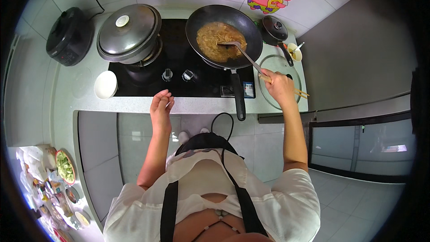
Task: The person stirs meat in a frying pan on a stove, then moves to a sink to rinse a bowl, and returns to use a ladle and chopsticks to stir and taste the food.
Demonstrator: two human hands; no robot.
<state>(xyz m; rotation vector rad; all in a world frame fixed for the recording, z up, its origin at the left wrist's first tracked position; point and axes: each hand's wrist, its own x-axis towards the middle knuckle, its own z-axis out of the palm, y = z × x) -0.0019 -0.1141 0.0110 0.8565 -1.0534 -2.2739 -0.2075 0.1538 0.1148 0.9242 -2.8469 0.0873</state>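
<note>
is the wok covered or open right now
Open: no lid sits on the wok, the food shows, and the spatula reaches in.

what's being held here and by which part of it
The right grip holds the spatula by the handle end away from the wok; whether it also holds the chopsticks cannot be told. The left grip holds nothing visible.

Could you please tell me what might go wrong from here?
The long black handle of the round dark wok juts past the edge of the pale speckled counter, so it might be bumped. With the right hand on the silver metal spatula and the left hand off the handle, a push could shift the wok and spill brown food.
</note>
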